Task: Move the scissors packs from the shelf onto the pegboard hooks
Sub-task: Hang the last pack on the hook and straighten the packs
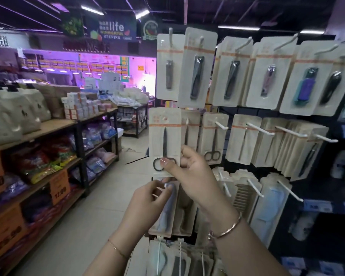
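Observation:
A scissors pack (164,136), a beige card with small black scissors, stands upright at the left end of the pegboard's middle row. My right hand (189,172) pinches its lower part, thumb over the scissor handles. My left hand (149,198) sits just below, fingers curled around a white hook tip (157,195) in front of a hanging pack (166,210). Another scissors pack (213,138) hangs on a white hook (221,125) to the right. Whether the held pack's top is on a hook is unclear.
Nail clipper packs (196,66) fill the top row of hooks. Comb packs (265,206) hang lower right. A dark shelf unit (80,140) with bagged goods and orange price signs runs along the left, across a tiled aisle (100,206).

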A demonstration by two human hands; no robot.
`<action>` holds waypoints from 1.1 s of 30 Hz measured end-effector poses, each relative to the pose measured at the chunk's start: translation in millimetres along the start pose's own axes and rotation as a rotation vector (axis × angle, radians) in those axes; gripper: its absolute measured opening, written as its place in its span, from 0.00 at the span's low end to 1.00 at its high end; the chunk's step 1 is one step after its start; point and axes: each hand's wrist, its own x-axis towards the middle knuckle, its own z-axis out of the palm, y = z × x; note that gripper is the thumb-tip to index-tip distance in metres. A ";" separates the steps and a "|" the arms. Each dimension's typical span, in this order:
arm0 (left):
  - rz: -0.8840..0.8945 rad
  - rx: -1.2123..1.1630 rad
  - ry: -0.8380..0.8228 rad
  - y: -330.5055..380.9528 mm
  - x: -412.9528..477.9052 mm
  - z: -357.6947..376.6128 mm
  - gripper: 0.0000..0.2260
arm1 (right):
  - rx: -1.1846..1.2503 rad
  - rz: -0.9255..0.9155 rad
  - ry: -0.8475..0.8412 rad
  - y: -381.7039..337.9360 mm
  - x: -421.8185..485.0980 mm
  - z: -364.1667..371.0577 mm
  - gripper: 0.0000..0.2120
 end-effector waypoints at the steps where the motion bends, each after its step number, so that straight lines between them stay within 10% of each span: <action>1: -0.005 -0.015 -0.001 0.9 1.9 0.8 0.04 | -0.004 0.006 0.002 1.5 2.2 2.4 0.09; 33: 0.013 -0.160 -0.012 -1.3 3.9 3.8 0.12 | 0.041 0.120 0.103 26.3 24.6 13.1 0.05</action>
